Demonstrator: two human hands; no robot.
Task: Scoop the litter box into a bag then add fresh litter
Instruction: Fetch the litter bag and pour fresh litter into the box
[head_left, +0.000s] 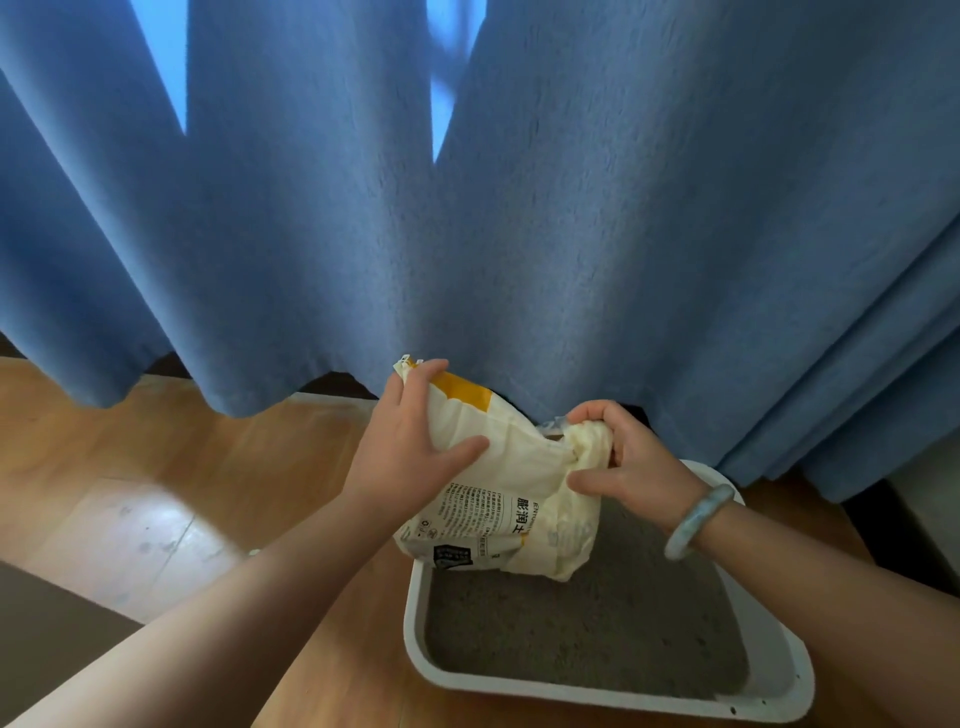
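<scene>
Right grip (623, 462) was clenched tight, thumb and curled fingers bunching the crumpled end of the litter bag (498, 493). Left grip (415, 431) had the other side: fingers hooked over the bag's top edge, thumb laid across its cream face, so both hands were clamped on it. The bag, cream with a yellow band and black print, was held up and tilted, with its lower end hanging over the far end of the litter box (597, 691). Whether it touched the grey litter (571, 634) below, you couldn't tell. That litter lay spread across the inside of the white box. A pale green bracelet (698, 519) sat on the right wrist. The box rested on the wooden floor (156, 467), its far end just at the hem of a big blue curtain (467, 208) hanging behind it all.
</scene>
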